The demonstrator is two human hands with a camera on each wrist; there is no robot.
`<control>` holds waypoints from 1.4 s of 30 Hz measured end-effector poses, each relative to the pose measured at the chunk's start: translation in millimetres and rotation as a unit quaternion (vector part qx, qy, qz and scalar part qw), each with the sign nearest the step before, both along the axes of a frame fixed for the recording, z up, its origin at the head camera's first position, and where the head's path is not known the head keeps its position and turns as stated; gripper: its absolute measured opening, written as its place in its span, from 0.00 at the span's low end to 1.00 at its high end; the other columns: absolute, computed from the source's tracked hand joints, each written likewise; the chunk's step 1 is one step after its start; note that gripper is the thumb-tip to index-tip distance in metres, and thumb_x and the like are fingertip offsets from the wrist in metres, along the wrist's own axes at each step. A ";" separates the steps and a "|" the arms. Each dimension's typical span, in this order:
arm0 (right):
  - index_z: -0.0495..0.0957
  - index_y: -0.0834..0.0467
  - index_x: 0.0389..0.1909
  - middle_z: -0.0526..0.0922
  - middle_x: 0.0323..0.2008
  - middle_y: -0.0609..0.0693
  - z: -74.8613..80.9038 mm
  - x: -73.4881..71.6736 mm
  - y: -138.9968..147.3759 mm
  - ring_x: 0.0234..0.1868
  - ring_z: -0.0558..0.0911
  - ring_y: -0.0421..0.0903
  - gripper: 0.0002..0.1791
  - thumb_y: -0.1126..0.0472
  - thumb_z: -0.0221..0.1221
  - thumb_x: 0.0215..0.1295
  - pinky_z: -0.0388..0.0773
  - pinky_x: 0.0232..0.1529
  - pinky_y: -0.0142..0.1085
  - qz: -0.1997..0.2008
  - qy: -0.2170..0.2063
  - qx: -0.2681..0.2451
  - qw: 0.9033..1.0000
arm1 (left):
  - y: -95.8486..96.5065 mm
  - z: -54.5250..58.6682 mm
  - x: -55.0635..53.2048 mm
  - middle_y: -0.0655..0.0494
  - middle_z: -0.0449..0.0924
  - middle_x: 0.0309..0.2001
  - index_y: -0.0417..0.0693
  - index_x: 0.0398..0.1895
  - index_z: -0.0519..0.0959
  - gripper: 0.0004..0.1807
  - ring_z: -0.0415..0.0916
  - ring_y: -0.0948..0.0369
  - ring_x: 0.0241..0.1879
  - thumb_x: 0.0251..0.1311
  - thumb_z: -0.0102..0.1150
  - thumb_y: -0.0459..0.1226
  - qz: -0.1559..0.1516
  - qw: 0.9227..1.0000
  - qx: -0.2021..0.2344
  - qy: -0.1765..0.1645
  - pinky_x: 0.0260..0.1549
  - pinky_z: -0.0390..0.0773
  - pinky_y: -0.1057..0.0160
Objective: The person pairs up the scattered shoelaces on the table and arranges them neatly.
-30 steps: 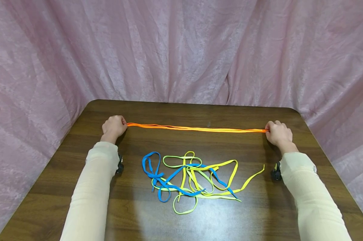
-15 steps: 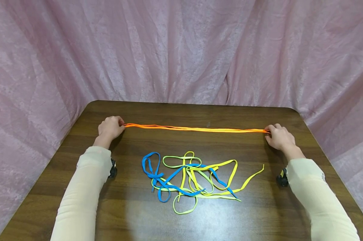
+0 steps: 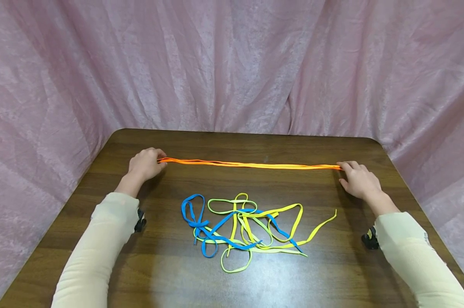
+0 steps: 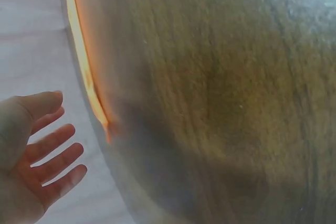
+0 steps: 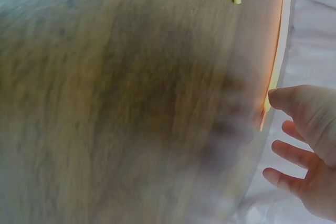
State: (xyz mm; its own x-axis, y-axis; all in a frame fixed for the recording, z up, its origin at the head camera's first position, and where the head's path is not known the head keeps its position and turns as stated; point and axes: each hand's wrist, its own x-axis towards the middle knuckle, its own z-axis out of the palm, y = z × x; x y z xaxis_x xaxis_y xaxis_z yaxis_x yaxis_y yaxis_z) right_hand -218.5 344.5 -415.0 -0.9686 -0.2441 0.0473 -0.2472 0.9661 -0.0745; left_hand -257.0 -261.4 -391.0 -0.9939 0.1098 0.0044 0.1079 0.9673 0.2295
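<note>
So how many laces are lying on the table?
4 by colour: an orange lace stretched along the far side; a blue lace, a yellow lace and a lime lace tangled closer in. Doubled or overlapping strands may hide more.

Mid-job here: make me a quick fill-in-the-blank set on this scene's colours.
1. The straight strands running between the left hand and right hand are ____.
2. In the tangle, the leftmost lace is ____.
3. The tangle's rightmost end is ____.
4. The curtain behind the table is ____.

Missing words: orange; blue; yellow; pink.
</note>
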 end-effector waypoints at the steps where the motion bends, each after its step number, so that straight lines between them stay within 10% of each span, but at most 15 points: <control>1: 0.63 0.62 0.60 0.66 0.55 0.67 1.3 1.4 -0.7 0.51 0.68 0.69 0.28 0.61 0.56 0.59 0.69 0.38 0.62 0.003 0.003 0.001 1.000 | 2.0 1.3 1.2 0.42 0.76 0.48 0.46 0.49 0.77 0.18 0.74 0.42 0.44 0.56 0.58 0.42 -0.006 1.000 -0.002 -0.001 0.34 0.72 0.42; 21: 0.74 0.61 0.51 0.76 0.48 0.62 0.2 35.2 -21.3 0.44 0.76 0.63 0.24 0.64 0.64 0.50 0.73 0.35 0.57 0.129 0.107 -0.013 0.986 | 62.7 10.5 33.8 0.48 0.75 0.52 0.45 0.51 0.76 0.22 0.73 0.47 0.48 0.53 0.63 0.43 -0.142 0.987 -0.048 0.055 0.37 0.76 0.48; 34: 0.75 0.60 0.51 0.77 0.48 0.58 -3.5 46.0 -43.6 0.44 0.77 0.59 0.25 0.65 0.66 0.49 0.74 0.35 0.54 0.174 0.119 -0.035 0.977 | 110.1 6.8 54.8 0.51 0.76 0.48 0.50 0.50 0.78 0.21 0.74 0.52 0.47 0.52 0.65 0.45 -0.235 0.966 -0.064 0.087 0.41 0.76 0.54; 42: 0.75 0.61 0.51 0.77 0.48 0.58 -1.7 49.5 -53.7 0.45 0.77 0.58 0.25 0.65 0.66 0.48 0.74 0.37 0.53 0.184 0.121 -0.040 0.975 | 142.1 3.9 68.7 0.54 0.76 0.44 0.51 0.47 0.79 0.19 0.74 0.55 0.43 0.51 0.66 0.45 -0.316 0.938 -0.070 0.123 0.41 0.75 0.58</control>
State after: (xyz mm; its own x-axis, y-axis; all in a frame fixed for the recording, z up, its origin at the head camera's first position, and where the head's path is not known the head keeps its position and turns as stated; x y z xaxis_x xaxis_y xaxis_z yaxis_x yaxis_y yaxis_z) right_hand -169.0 290.8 -416.6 -0.7743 -0.5589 0.2969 -0.5955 0.8022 -0.0428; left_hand -188.3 -119.4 -387.1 -0.7005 0.6938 0.1670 0.7034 0.7108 -0.0030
